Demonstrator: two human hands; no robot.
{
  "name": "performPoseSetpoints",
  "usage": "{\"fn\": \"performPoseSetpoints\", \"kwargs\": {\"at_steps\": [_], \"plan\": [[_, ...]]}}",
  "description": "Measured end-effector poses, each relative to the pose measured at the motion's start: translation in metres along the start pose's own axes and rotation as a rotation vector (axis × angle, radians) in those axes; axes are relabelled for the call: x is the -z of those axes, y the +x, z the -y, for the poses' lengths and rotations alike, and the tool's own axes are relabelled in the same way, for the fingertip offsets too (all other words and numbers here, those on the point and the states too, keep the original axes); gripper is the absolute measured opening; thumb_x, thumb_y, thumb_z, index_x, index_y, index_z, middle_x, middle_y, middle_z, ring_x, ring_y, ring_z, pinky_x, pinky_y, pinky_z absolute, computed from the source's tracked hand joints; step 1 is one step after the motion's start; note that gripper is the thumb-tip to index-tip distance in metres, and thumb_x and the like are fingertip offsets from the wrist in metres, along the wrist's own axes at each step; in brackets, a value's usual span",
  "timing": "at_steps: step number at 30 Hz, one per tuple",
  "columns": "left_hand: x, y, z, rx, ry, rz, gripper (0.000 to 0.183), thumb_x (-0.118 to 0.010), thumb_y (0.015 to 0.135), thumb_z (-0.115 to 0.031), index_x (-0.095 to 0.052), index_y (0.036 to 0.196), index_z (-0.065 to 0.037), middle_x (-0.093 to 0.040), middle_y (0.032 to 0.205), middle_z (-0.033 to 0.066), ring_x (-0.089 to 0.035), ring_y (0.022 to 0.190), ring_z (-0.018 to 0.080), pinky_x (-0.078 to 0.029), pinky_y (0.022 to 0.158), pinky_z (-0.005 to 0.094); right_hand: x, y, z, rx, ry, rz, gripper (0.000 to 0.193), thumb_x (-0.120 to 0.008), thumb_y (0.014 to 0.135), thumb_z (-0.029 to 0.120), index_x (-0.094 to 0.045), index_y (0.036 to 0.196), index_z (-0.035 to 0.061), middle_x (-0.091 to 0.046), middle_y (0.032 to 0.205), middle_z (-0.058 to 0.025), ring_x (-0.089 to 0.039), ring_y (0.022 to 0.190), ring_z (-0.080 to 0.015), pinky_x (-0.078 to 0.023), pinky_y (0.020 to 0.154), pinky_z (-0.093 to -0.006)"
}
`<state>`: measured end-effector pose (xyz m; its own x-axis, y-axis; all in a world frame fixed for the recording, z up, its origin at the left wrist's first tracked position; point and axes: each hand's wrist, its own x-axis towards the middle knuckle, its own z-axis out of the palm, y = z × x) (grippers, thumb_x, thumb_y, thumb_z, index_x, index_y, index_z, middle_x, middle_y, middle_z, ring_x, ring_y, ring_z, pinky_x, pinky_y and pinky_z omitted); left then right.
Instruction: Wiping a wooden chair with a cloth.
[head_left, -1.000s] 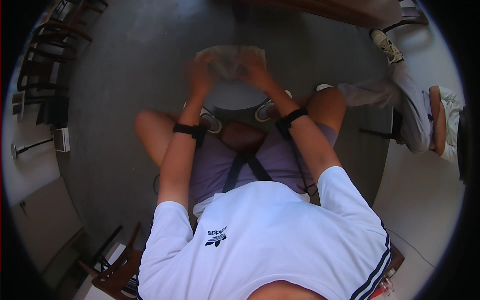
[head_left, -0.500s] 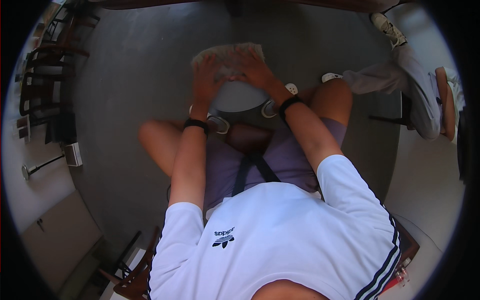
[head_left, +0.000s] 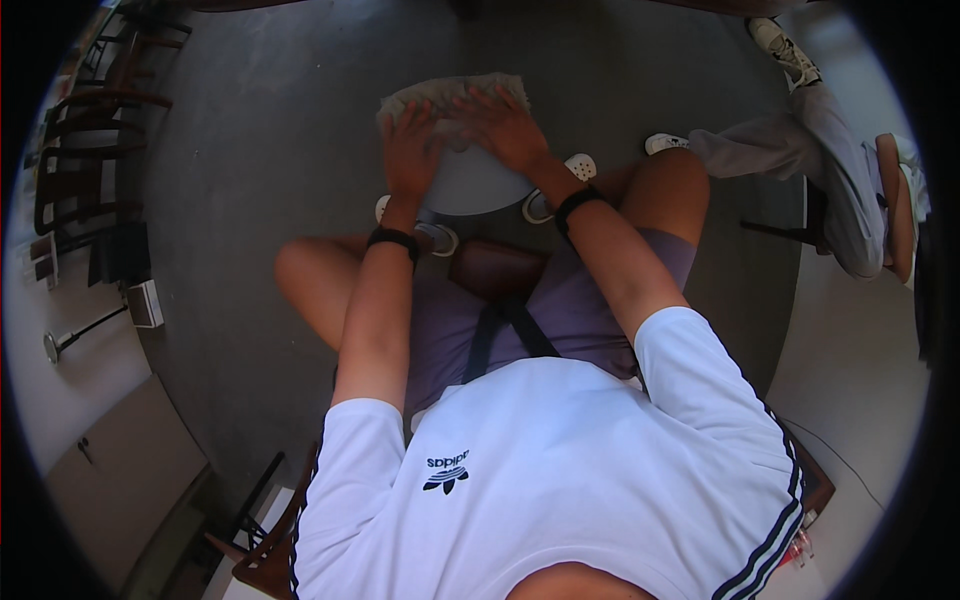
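Note:
A beige-grey fluffy cloth (head_left: 452,90) lies across the far part of a round grey top (head_left: 476,190), low in front of my knees. My left hand (head_left: 410,155) rests on the cloth's left half, its fingers stretched forward. On the right half lies my right hand (head_left: 505,132), with fingers spread over the folded-looking cloth. Both thumbs point inward and come near each other. The near part of the round top is bare. What lies beneath my palms is hidden.
I sit on a brown seat (head_left: 498,270). Wooden chairs (head_left: 75,175) stand along the left wall. To the right, a seated person's grey-trousered leg (head_left: 760,150) reaches toward my knee. A dark reddish-brown furniture edge (head_left: 600,3) runs along the top.
Both hands and the cloth have shifted slightly away from me. The cloth's far edge looks more bunched, and the fingers are a little more bent.

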<state>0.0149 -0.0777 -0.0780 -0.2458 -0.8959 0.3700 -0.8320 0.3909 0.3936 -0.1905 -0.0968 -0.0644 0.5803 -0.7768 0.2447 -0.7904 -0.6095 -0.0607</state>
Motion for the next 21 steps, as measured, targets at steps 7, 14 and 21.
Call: {"fn": "performPoseSetpoints", "kwargs": {"at_steps": [7,14,21], "plan": [[0.004,-0.004,0.006,0.023,-0.064,-0.163,0.036,-0.064,0.086,-0.013,-0.064,0.123,-0.011,-0.061,0.126,0.0149,-0.064,0.101,0.0296,-0.030,0.112,0.0469,-0.020,0.009,0.004,-0.041,0.104,-0.062,0.040,-0.052,0.095,0.033,-0.056,0.132,0.0188,-0.054,0.138,0.0049,-0.042,0.134,-0.0142,-0.025,0.116,-0.0421],[-0.004,0.001,0.003,0.059,-0.102,-0.210,0.031,-0.064,0.088,-0.015,-0.067,0.118,-0.008,-0.065,0.120,0.0130,-0.066,0.088,0.0280,-0.032,0.111,0.0443,-0.035,0.005,-0.003,-0.077,0.074,-0.191,0.036,-0.046,0.098,0.033,-0.060,0.128,0.0176,-0.060,0.131,0.0004,-0.049,0.129,-0.0141,-0.027,0.116,-0.0408],[0.003,0.015,-0.006,0.396,-0.229,-0.134,0.044,-0.061,0.091,-0.042,-0.068,0.116,-0.007,-0.067,0.108,0.0198,-0.061,0.104,0.0369,-0.038,0.106,0.0416,-0.008,0.013,0.007,-0.304,0.220,-0.083,0.036,-0.046,0.093,0.016,-0.054,0.128,0.0156,-0.059,0.128,-0.0053,-0.056,0.119,-0.0197,-0.030,0.112,-0.0431]]}}
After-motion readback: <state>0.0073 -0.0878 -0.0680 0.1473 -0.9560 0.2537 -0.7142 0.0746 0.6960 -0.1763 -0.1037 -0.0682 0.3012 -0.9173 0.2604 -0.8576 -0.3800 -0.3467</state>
